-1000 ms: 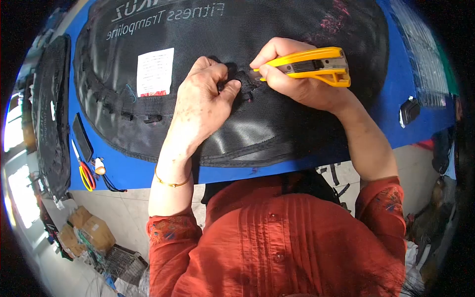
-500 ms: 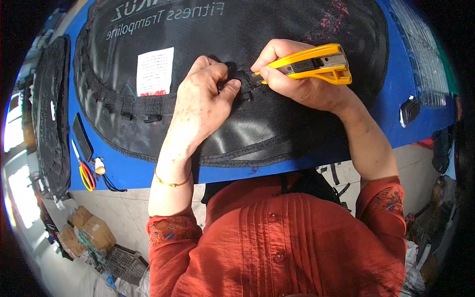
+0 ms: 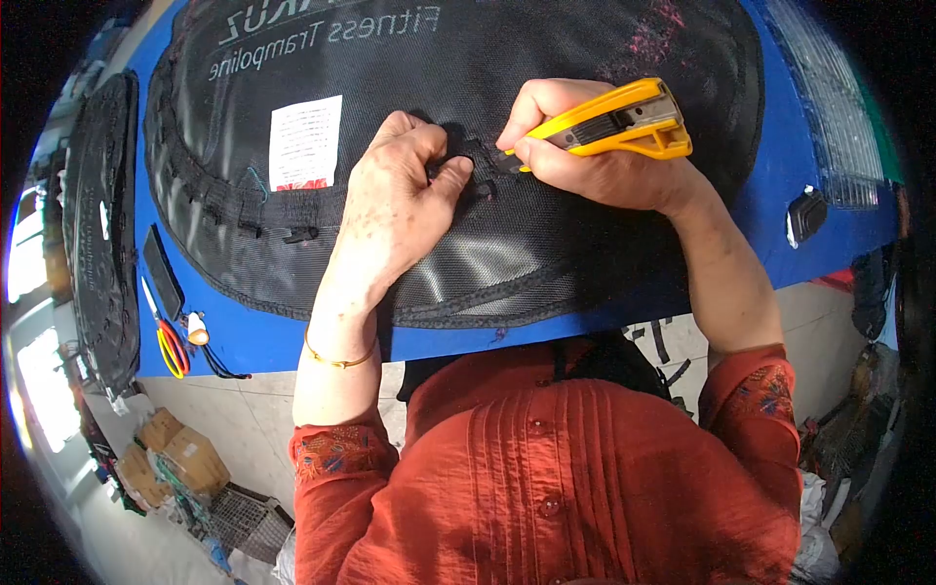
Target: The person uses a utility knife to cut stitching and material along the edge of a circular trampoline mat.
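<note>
Trampoline mat (image 3: 390,107) spread on blue table (image 3: 229,336), left hand (image 3: 400,185) pinching its black strap edge, right hand (image 3: 585,151) gripping yellow utility knife (image 3: 624,119), blade tip at strap just beside left hand

- I see the left hand (image 3: 400,185) with its back upward, the fingers curled under and the thumb (image 3: 453,177) near them.
- The left forearm (image 3: 336,375) comes up almost straight.
- I see the right hand (image 3: 590,161) closed in a grip, near the left hand but apart from it.
- The right forearm (image 3: 731,273) leans inward, toward its wrist (image 3: 685,195).
</note>
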The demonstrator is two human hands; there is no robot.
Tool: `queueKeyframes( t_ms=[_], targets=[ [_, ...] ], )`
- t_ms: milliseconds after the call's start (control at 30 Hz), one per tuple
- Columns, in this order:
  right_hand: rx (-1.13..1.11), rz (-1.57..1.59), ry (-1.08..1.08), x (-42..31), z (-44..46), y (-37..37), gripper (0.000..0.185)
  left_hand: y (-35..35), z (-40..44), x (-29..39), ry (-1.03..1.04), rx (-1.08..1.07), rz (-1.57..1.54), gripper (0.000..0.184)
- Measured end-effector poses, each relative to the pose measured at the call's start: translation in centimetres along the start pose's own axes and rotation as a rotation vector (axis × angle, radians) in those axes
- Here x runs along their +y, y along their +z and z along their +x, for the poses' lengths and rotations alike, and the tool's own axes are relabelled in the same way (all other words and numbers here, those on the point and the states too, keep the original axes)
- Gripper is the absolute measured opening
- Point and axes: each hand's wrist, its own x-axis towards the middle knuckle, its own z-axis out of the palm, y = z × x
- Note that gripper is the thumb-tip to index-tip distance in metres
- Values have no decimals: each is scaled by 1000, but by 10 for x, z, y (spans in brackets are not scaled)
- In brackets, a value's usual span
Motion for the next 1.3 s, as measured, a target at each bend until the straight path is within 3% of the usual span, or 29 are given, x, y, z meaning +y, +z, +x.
queueKeyframes(
  t_ms=[233,400,633,733,1167,1233,1300],
  targets=[
    [-12,40,-6,-2,1,-2,5,0,-2,1,29,12,-8,16],
    [-127,421,161,0,-3,-7,7,0,-1,1,32,12,3,16],
    [34,78,94,0,-2,-3,16,0,-2,2,1,3,-7,16],
    [85,110,81,-2,-1,4,15,0,-2,-1,41,20,-8,16],
    [38,-11,7,1,-2,3,11,0,-2,0,26,8,-31,17],
    [-23,-140,-107,6,-4,2,10,0,-2,2,12,12,-20,16],
    [5,-51,-47,1,-2,3,6,-1,-2,3,5,10,-6,16]
  ],
)
